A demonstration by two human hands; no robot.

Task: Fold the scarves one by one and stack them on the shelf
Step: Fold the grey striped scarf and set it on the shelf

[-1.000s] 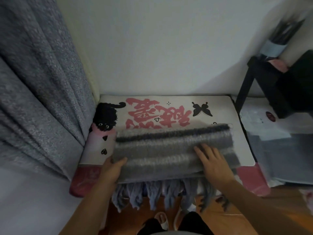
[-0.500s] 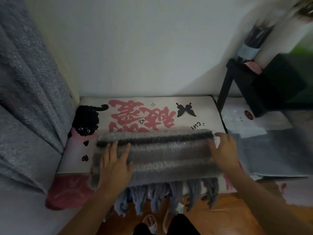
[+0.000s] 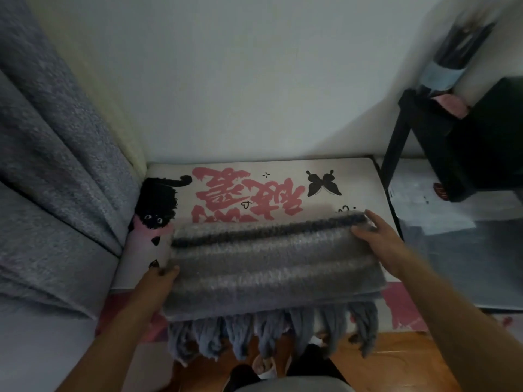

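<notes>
Head view: left hand [image 3: 158,278] grips the folded scarf [image 3: 271,264] at its left edge; right hand [image 3: 379,239] clasps its far right corner. Fringe overhangs the printed mat [image 3: 283,171].

Scarf [image 3: 271,267] on mat [image 3: 359,176], between hands [image 3: 380,239].

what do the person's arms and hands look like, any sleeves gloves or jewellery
Both forearms are bare up to the frame edge, with no sleeves in view. The left hand and right hand wear no gloves, and no rings, watch or bracelets show. The picture is dim and slightly blurred, so finer marks cannot be told.
</notes>
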